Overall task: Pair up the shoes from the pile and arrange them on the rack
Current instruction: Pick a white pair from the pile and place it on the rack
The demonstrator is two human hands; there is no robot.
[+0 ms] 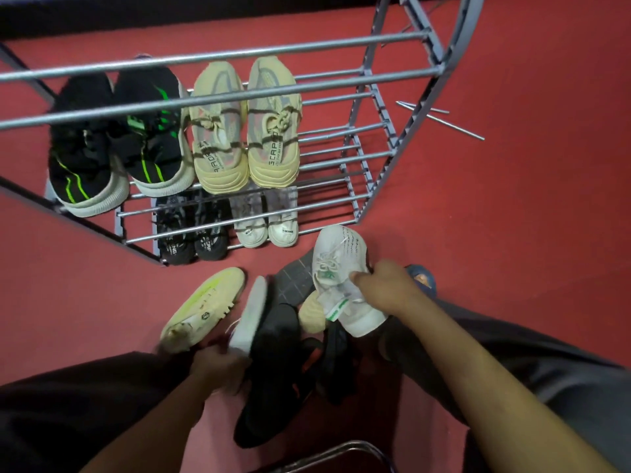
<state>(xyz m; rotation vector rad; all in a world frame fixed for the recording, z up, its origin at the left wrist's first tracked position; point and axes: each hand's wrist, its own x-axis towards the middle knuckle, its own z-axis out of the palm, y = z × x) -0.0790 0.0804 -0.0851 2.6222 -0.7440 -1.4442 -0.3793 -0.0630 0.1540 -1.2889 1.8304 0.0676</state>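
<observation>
The right hand [386, 288] grips a white shoe [341, 278] above the floor pile [283, 353]. The left hand [218, 367] grips a yellow shoe [201, 308]. Four pairs sit on the rack [341, 87].

Bare forearms [478, 370], dark trousers [68, 404], blue sandal [423, 278]

Loose metal rods [440, 119] (crossed) on red floor [529, 199]

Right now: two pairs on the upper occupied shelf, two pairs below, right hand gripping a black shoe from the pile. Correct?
One error: the right hand grips a white shoe with green marks, not a black one, as the head view shows. The rest holds: two pairs sit on the upper occupied shelf of the rack, two below.
</observation>
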